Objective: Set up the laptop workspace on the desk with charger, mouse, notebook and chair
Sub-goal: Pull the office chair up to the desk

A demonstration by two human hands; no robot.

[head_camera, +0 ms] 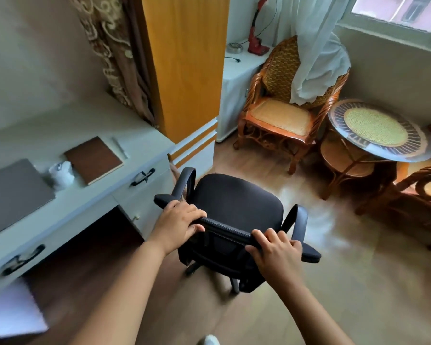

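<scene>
Head view, from left: on the desk (90,207) lie a closed laptop (13,192) and a notebook (93,159). Right of the kneehole stands the chair (237,207), seat facing away toward the window side. Left hand (178,224) and right hand (275,252) both clasp its backrest top. It probably rolls easily but is bulky; this stiff top edge seems the best hold.

Open kneehole (90,247) beside chair (237,197)
</scene>
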